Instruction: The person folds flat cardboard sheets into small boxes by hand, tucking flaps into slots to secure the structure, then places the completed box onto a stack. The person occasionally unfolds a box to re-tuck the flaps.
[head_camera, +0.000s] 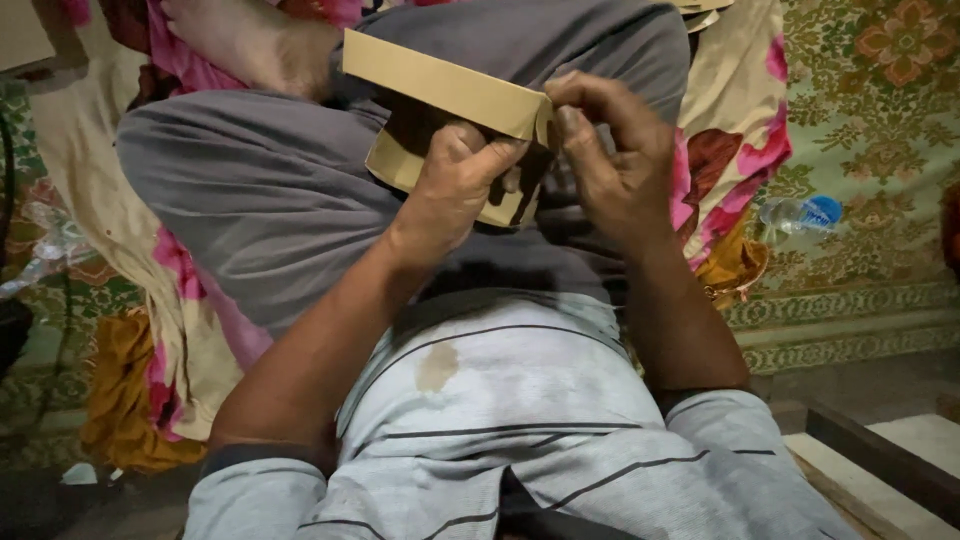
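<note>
A tan folded cardboard piece (450, 95) sits above the person's lap, held up between both hands over the crossed legs in grey trousers (270, 190). Its long upper flap runs from the upper left down to the right, ending at a corner just under the right hand's fingertips; a lower panel of the same card shows beneath, partly hidden behind the left hand. The left hand (455, 185) grips the card from below and in front, thumb pressed up against the underside of the flap and fingers curled round the lower panel. The right hand (610, 150) closes on the flap's right end, pinching the corner between thumb and forefinger. The two hands are close together, nearly touching at that corner, both clamped on the card. A bare foot (250, 40) lies just left of the flap's far end. Under the legs spreads a floral cloth (735, 130) in pink and cream over a patterned green carpet (880, 110), where a clear plastic bottle (800, 212) with a blue label lies well apart on the right.
</note>
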